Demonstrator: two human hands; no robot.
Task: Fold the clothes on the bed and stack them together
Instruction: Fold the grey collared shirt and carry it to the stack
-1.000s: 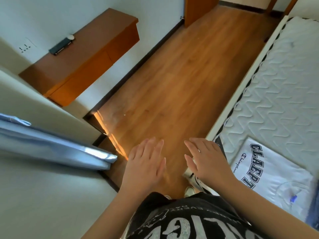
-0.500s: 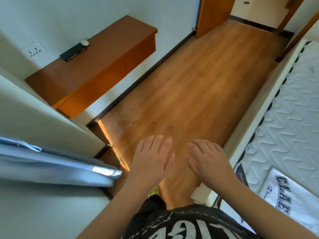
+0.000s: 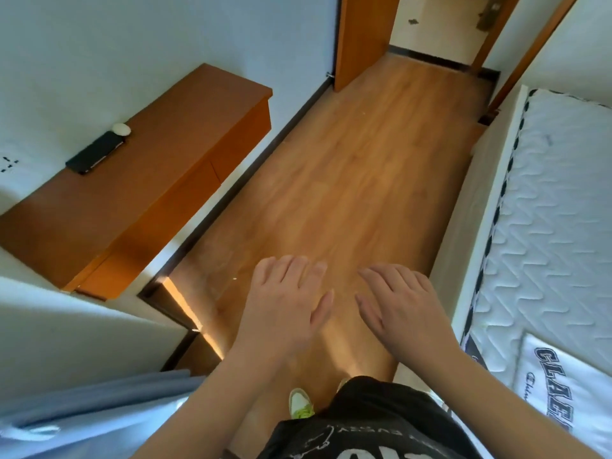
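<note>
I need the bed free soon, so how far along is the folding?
Done: one white printed shirt lies flat, apparently folded, on the mattress. In hand: nothing; the left hand and right hand hover open over the wooden floor, beside the bed. Left: cannot tell; most of the bed is out of view, and no stack shows.

A white folded garment [image 3: 563,385] lies on the bed [image 3: 556,207] at its near edge, in the lower right of the view. It carries dark block capitals reading "CLAE", with further letters cut off by the picture's edge. Beside them runs a line of thin script lettering, too small and too cropped to read. The black shirt [image 3: 364,432] worn by the person bears large white letters and a smaller line of print, both only partly in view and not legible.
</note>
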